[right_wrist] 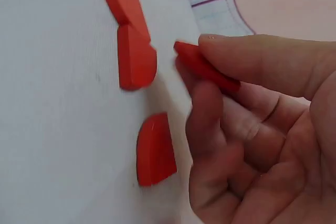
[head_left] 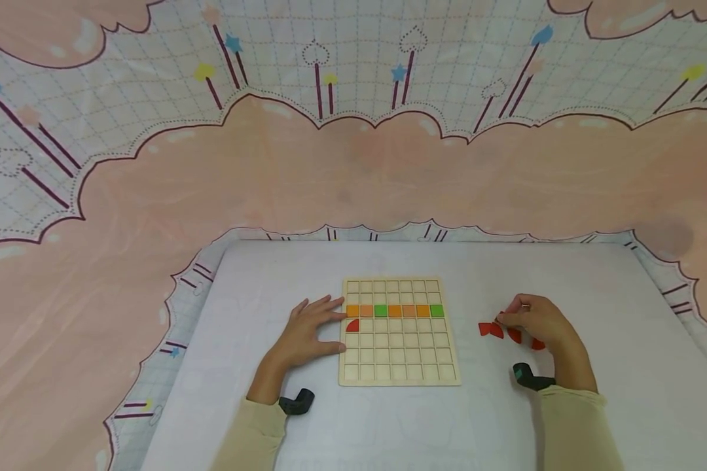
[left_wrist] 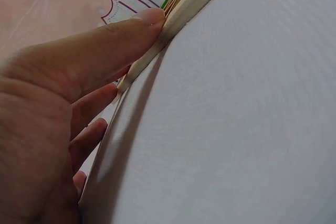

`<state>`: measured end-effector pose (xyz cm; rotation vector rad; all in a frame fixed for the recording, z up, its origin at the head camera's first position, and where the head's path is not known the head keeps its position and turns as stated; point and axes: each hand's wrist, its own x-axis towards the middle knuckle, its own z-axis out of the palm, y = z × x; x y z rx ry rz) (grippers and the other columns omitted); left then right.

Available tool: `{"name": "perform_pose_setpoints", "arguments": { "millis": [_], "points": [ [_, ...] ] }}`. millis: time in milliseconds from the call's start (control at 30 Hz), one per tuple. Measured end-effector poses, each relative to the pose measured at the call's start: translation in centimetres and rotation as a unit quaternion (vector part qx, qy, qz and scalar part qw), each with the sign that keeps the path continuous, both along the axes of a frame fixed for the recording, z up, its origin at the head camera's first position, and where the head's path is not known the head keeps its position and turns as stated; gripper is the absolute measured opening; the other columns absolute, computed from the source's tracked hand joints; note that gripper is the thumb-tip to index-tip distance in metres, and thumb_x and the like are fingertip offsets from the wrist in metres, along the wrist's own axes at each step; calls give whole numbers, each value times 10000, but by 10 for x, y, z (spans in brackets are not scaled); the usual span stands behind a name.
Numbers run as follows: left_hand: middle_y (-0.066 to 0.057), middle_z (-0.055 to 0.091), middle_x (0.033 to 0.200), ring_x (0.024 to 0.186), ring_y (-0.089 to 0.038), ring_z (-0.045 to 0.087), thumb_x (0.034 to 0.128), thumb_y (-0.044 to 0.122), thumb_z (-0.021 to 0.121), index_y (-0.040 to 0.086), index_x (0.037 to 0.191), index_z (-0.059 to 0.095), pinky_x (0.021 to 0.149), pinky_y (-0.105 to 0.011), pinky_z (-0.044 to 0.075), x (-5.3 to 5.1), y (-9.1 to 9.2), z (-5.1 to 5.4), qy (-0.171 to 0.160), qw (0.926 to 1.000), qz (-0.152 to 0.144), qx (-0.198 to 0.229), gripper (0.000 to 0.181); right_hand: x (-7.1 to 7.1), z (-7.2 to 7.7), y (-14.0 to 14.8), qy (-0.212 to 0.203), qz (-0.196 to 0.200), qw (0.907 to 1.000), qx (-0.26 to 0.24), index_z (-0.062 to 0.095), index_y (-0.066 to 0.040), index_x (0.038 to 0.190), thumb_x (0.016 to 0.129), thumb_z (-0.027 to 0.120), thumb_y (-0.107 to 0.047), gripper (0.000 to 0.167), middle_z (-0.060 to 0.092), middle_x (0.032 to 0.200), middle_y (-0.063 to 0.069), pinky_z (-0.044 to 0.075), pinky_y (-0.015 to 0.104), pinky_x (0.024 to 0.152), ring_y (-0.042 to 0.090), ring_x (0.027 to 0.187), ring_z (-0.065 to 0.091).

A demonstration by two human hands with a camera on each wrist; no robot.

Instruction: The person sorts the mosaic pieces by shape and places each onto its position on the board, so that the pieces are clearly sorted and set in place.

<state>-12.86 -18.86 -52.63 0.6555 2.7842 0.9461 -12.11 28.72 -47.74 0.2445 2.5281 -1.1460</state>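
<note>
Right wrist view shows the flat red piece [right_wrist: 195,61] pinched between your right hand's [head_left: 539,319] thumb and fingers, which hide part of its outline; it sits right of the wooden grid board [head_left: 397,340]. Loose red pieces [head_left: 496,330] lie on that same side of the board, partly screened by your hand in the head view. Your left hand [head_left: 306,333], fingers spread, touches the board's left edge. Across the board runs a row of orange and green squares [head_left: 395,311], with a red quarter-round [head_left: 353,326] just nearer you at its left end. Beyond the board hangs patterned cloth [head_left: 353,170].
</note>
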Motion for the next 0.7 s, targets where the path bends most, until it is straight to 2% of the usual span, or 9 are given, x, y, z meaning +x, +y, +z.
{"name": "perform_pose_setpoints", "arguments": {
  "millis": [200, 233, 300, 367, 467, 533, 700],
  "points": [
    [76, 451, 1599, 1553, -229, 302, 775, 513, 836, 199, 1338, 687, 1282, -534, 142, -2, -1, 0, -60, 9999, -62, -57, 662, 0, 3, -15, 134, 71, 9989, -442, 626, -44, 1271, 921, 754, -296, 450, 715, 1151, 122, 469, 316, 776, 257, 1038, 596],
    [78, 446, 1602, 1554, -230, 299, 777, 509, 836, 194, 1340, 686, 1282, -526, 154, -1, -2, -1, -75, 9999, -79, -55, 662, 0, 3, -19, 150, 113, 9986, -487, 635, -45, 1283, 925, 748, -289, 448, 717, 1152, 115, 466, 311, 782, 243, 1035, 595],
    [85, 439, 1605, 1557, -228, 293, 780, 499, 837, 190, 1346, 683, 1283, -511, 168, -1, -3, -2, -117, 9999, -93, -33, 663, -2, 4, -27, 125, 112, 9980, -615, 674, -53, 1247, 923, 748, -278, 402, 727, 1088, 86, 458, 291, 701, 222, 929, 593],
    [84, 440, 1605, 1557, -233, 293, 783, 495, 835, 186, 1345, 683, 1280, -517, 176, -1, -3, -3, -115, 9999, -106, -18, 659, -4, 5, -36, 122, 128, 9973, -718, 703, -58, 1198, 918, 756, -284, 364, 744, 1041, 52, 448, 282, 674, 196, 877, 589],
    [87, 438, 1606, 1558, -233, 291, 783, 493, 836, 185, 1347, 682, 1279, -520, 178, -1, -3, -2, -128, 9998, -117, 34, 660, -8, 7, -49, 73, 95, 9962, -866, 727, -83, 1133, 892, 789, -306, 334, 751, 987, 29, 431, 283, 600, 216, 802, 588],
    [90, 438, 1605, 1557, -228, 292, 782, 495, 836, 189, 1346, 682, 1279, -517, 177, -1, -3, -2, -127, 9998, -111, 45, 660, -10, 7, -57, 95, 156, 9955, -931, 736, -87, 1101, 876, 805, -312, 325, 747, 971, 18, 450, 285, 634, 222, 826, 590],
    [65, 458, 1596, 1547, -249, 313, 777, 486, 845, 181, 1330, 692, 1272, -531, 191, -1, -2, 0, -60, 9998, -139, 102, 650, -14, 7, -73, 84, 307, 9933, -1113, 741, -94, 1057, 850, 825, -268, 283, 696, 921, 34, 413, 275, 541, 227, 787, 559]
  ]
}}
